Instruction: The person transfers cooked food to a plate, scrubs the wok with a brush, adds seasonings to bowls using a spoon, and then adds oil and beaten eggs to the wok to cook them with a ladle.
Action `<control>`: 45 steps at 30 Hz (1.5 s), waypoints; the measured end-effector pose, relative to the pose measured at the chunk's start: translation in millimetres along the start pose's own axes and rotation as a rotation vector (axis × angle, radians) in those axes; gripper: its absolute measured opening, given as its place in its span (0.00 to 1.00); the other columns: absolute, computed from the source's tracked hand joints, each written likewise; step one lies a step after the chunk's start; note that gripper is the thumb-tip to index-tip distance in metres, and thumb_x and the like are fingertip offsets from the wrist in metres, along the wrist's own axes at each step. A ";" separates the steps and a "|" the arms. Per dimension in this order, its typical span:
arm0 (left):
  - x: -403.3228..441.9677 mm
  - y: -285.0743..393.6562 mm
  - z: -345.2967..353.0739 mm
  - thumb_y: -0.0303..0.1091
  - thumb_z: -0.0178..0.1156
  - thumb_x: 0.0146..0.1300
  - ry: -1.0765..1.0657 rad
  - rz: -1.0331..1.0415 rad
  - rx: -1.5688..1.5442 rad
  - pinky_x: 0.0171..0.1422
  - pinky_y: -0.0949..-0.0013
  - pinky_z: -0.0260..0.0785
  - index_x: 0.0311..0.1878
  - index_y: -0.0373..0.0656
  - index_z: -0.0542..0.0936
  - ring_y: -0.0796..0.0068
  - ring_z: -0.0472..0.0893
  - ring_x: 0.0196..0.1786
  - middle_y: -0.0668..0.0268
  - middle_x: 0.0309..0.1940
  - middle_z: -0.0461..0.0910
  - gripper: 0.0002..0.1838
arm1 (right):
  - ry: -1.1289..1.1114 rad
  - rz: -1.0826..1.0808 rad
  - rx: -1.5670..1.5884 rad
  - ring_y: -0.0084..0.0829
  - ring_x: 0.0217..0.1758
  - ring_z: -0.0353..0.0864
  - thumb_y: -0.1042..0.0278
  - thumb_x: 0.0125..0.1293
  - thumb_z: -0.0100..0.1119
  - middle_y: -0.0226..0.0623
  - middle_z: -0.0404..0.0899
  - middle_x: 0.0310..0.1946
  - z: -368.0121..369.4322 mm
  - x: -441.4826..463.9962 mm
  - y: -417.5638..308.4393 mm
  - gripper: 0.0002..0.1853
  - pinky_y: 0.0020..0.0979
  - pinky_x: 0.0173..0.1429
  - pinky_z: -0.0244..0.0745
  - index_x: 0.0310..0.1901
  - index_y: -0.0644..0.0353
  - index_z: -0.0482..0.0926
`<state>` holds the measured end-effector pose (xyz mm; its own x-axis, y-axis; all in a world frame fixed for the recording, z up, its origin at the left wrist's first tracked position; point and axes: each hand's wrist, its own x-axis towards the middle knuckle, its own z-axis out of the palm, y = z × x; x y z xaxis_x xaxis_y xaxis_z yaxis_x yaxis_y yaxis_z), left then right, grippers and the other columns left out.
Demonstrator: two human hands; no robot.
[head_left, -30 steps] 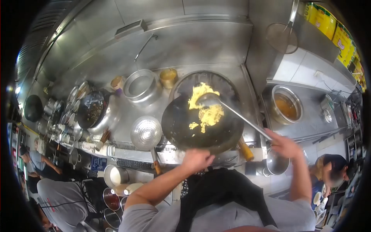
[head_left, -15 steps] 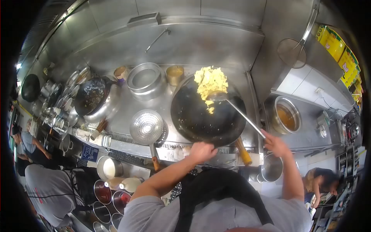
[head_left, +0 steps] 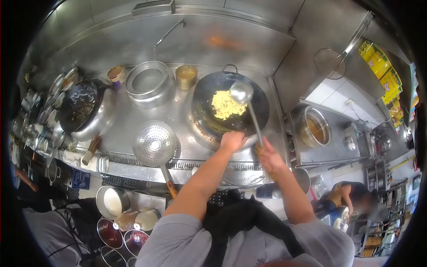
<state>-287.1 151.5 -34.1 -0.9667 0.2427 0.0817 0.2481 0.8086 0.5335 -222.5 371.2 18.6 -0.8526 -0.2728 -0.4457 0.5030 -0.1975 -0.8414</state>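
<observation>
My left hand (head_left: 233, 141) is closed at the near edge of a black wok (head_left: 205, 91), where its handle is hidden under the fingers. Scrambled egg (head_left: 226, 107) lies in a yellow heap inside the wok. With my right hand (head_left: 272, 158) I grip the long handle of a steel ladle (head_left: 242, 92), whose round bowl is over the right side of the egg. The wok sits off-centre on its stove ring (head_left: 199, 131), which shows at the near left.
Left of the wok are a perforated skimmer (head_left: 155, 143), a steel pot (head_left: 147, 82) and a tin (head_left: 186, 77). A second wok (head_left: 80, 107) stands farther left. On the right is a pot of brown liquid (head_left: 315, 129). Co-workers (head_left: 344, 198) are at both sides.
The egg has gone from the wok's far edge to its middle. The wok has shifted away from me, uncovering part of the ring. The ladle bowl has swung up beside the egg.
</observation>
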 end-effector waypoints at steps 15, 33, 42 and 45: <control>3.6 -14.8 13.5 0.51 0.55 0.67 0.040 0.041 -0.018 0.45 0.52 0.76 0.33 0.45 0.86 0.54 0.86 0.39 0.53 0.32 0.85 0.20 | -0.045 0.018 -0.228 0.22 0.21 0.66 0.73 0.74 0.49 0.30 0.68 0.24 59.3 29.3 -25.9 0.34 0.26 0.21 0.65 0.78 0.39 0.53; -9.4 -4.2 7.3 0.50 0.53 0.69 0.071 0.038 -0.023 0.48 0.53 0.70 0.34 0.48 0.83 0.56 0.84 0.42 0.58 0.33 0.85 0.18 | 0.030 -0.062 -1.034 0.23 0.26 0.70 0.74 0.70 0.52 0.30 0.73 0.32 -18.4 -73.5 -11.1 0.40 0.28 0.31 0.71 0.79 0.45 0.45; -45.0 37.5 -38.9 0.49 0.52 0.69 0.049 -0.001 -0.061 0.42 0.48 0.73 0.32 0.46 0.82 0.50 0.83 0.35 0.55 0.29 0.83 0.19 | -0.067 -0.087 -0.647 0.17 0.18 0.65 0.83 0.66 0.49 0.25 0.69 0.25 -121.1 -116.1 93.4 0.43 0.22 0.20 0.61 0.79 0.42 0.47; -103.4 95.9 -92.3 0.53 0.55 0.66 0.020 0.034 0.037 0.39 0.49 0.74 0.28 0.47 0.82 0.50 0.83 0.32 0.56 0.26 0.83 0.21 | -0.259 -0.191 -0.400 0.16 0.18 0.65 0.84 0.62 0.47 0.24 0.69 0.24 -187.0 -117.0 67.2 0.44 0.22 0.20 0.61 0.79 0.44 0.48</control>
<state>-169.2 154.5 86.3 -0.9586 0.2598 0.1167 0.2828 0.8194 0.4986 -115.4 566.0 -42.9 -0.8356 -0.5010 -0.2252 0.2052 0.0955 -0.9740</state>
